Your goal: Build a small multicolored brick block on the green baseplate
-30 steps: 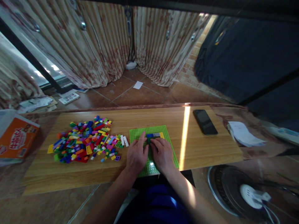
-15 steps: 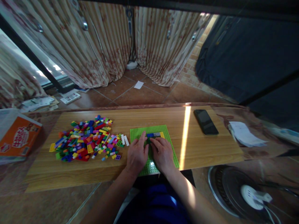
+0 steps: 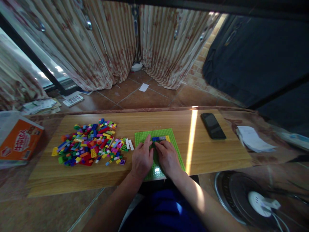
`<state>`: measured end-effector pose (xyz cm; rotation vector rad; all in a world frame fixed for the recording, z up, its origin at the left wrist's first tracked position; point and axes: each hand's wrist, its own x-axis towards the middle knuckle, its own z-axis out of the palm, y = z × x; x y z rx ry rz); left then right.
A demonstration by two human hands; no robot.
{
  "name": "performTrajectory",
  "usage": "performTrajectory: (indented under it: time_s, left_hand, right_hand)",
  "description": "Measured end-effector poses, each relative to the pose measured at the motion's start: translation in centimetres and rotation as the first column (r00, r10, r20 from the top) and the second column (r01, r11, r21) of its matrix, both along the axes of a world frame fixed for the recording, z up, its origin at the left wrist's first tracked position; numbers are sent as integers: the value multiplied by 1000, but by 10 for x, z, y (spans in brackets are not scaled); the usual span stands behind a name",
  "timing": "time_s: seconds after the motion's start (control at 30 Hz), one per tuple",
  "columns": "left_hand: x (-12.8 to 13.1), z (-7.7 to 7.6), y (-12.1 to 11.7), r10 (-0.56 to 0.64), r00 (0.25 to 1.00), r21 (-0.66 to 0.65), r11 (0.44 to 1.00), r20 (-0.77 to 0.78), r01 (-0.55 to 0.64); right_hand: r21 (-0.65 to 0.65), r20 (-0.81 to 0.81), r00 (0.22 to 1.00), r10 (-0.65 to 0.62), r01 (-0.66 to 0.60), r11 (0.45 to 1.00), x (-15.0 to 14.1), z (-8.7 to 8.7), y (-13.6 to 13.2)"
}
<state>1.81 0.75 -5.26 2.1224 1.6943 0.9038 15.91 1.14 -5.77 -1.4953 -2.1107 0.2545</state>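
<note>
A green studded baseplate (image 3: 175, 143) lies on the wooden board, with a short row of building bricks near its far side: blue bricks (image 3: 155, 139), grey bricks (image 3: 162, 138) and a yellow brick (image 3: 167, 138). My left hand (image 3: 143, 159) rests over the plate's left half, fingers stretched forward, the fingertips just left of the blue bricks. Over the right half, my right hand (image 3: 167, 158) has its fingers bent and drawn together at the near side of the row. Something small and dark is at its fingertips; the fingers cover most of it.
A heap of mixed bricks (image 3: 91, 145) spreads over the board's left side, with two white bricks (image 3: 129, 144) at its right edge. A black phone (image 3: 213, 126) lies to the right. An orange-labelled box (image 3: 20, 141) stands far left; papers (image 3: 254, 138) lie far right.
Both hands stay almost in place on the baseplate. The right fingertips have shifted very slightly, and the view has moved a little.
</note>
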Motion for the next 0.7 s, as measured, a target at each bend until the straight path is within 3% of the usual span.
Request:
performTrajectory:
  time_s: [0.17, 0.37, 0.7]
  left_hand:
    - [-1, -1, 1, -12, 1000, 27, 1000, -9, 12]
    - [-2, -1, 3, -104, 993, 104, 989, -53, 109]
    - [-2, -5, 2, -116, 961, 134, 979, -249, 153]
  right_hand:
    - [2, -18, 1000, 3, -3, 1000, 0, -1, -1]
    - [2, 14, 1000, 0, -1, 1000, 0, 0, -3]
    - [-27, 64, 998, 17, -15, 1000, 1, 1, -3]
